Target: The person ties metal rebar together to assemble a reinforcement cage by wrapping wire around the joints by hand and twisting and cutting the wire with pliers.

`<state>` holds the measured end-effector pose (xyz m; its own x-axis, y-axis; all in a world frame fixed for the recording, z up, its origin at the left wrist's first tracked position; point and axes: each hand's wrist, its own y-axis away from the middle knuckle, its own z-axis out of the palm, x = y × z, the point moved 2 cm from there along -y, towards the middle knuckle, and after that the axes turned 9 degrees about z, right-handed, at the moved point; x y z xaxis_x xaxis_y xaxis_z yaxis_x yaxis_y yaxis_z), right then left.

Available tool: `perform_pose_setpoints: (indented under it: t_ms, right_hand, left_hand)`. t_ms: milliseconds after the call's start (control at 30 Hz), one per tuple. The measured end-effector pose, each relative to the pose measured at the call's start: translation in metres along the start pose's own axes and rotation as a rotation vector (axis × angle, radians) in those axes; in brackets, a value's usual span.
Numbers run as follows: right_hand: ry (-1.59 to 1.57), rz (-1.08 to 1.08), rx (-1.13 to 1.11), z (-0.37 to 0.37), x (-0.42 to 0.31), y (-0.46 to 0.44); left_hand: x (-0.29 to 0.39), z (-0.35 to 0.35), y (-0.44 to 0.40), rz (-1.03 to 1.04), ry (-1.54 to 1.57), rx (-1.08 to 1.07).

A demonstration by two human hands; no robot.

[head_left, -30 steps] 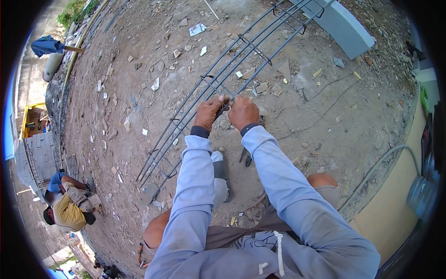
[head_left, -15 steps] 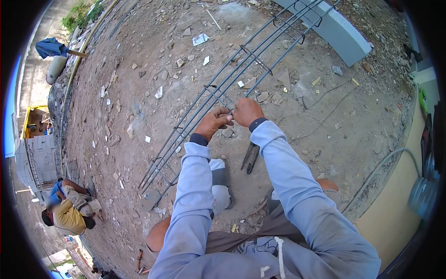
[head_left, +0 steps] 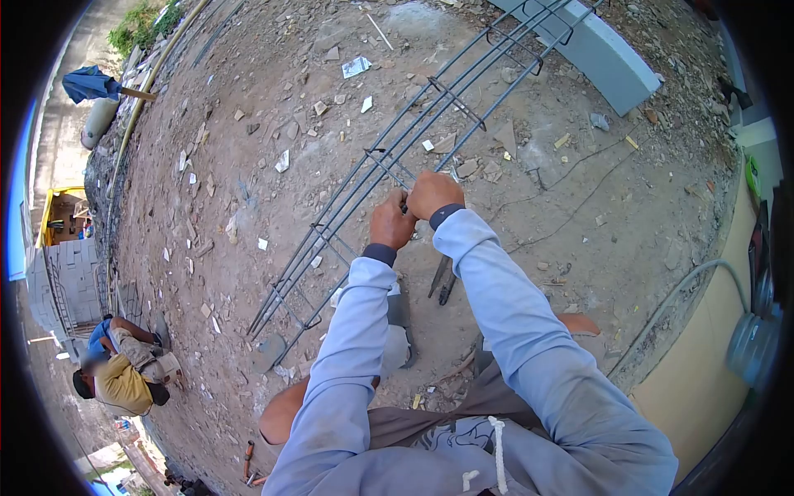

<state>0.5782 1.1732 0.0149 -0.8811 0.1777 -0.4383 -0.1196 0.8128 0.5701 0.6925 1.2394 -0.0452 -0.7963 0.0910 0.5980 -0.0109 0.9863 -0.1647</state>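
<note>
A long cage of steel rebar (head_left: 317, 226) with square stirrups slants across the ground in front of me. My left hand (head_left: 391, 221) is closed at the near side of the cage, fingers curled and thumb up by a stirrup. Against it, my right hand (head_left: 436, 195) is also closed, knuckles up, over the nearest bar. Whatever lies between the fingers is too small or hidden to name. Below my hands, a dark pair of tool handles (head_left: 445, 285) sits near my shoe, partly covered by my right sleeve.
A grey concrete block (head_left: 616, 78) supports the cage's far end. Stone chips and scraps litter the dirt. A person in a yellow shirt (head_left: 124, 384) crouches at left. A hammer (head_left: 248, 459) lies lower left; a grey hose (head_left: 674, 285) runs along the right wall.
My left hand has moved slightly right, its fingers curling in more tightly against the right hand. My right hand has shifted a little left. The cage stays in place.
</note>
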Motion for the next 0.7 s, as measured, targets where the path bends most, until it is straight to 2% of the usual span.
perform_pose_setpoints:
  t_ms: [100,200,300,400,500,600,700]
  right_hand:
    - [0.003,0.051,-0.061,-0.006,0.000,0.007]
    - [-0.031,0.080,-0.068,-0.005,0.000,0.012]
    - [-0.089,0.109,-0.071,-0.001,0.002,0.012]
    - [-0.141,0.088,-0.059,0.009,0.005,0.008]
    - [-0.167,0.058,-0.017,0.017,0.009,0.002]
    - [-0.190,0.033,0.024,0.024,0.015,0.002]
    - [-0.194,-0.004,0.030,0.026,0.018,-0.003]
  left_hand:
    - [0.003,0.009,0.002,-0.079,-0.160,-0.091]
    - [0.011,0.009,0.004,-0.173,-0.170,-0.117]
    - [0.011,0.008,0.002,-0.097,-0.210,-0.141]
    - [0.002,0.007,-0.004,-0.138,-0.236,-0.185]
    - [-0.013,0.004,-0.015,-0.142,-0.143,-0.351]
    - [-0.007,-0.015,-0.028,-0.519,0.342,-0.633]
    - [-0.010,-0.023,-0.020,-0.689,0.831,-0.532]
